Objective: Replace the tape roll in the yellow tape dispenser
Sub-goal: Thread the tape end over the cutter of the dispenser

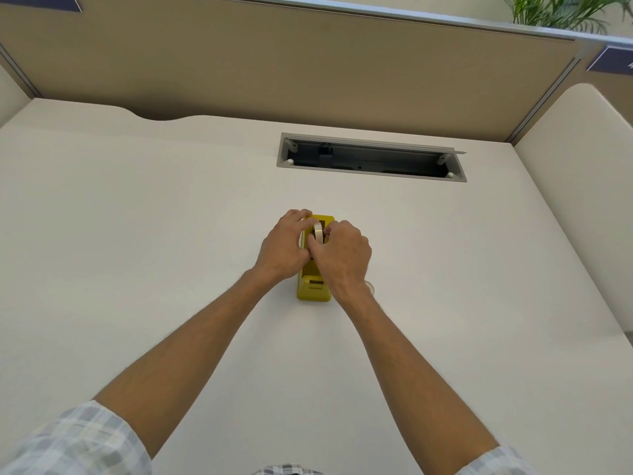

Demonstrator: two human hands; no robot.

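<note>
The yellow tape dispenser (313,289) sits mid-tabletop (137,234), cutter end toward six o'clock. The left hand (286,246) grips its side; the right hand (342,255) has fingers pinched on the tape roll (318,233) in the cradle. Best keep the roll upright, steadying the base firmly.

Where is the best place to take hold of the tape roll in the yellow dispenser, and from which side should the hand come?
Probably by its two flat faces, coming from above. The tape roll stands on edge in the slot of the yellow dispenser, so only its upper arc is exposed. The left hand and right hand already close in on it from either side.
</note>
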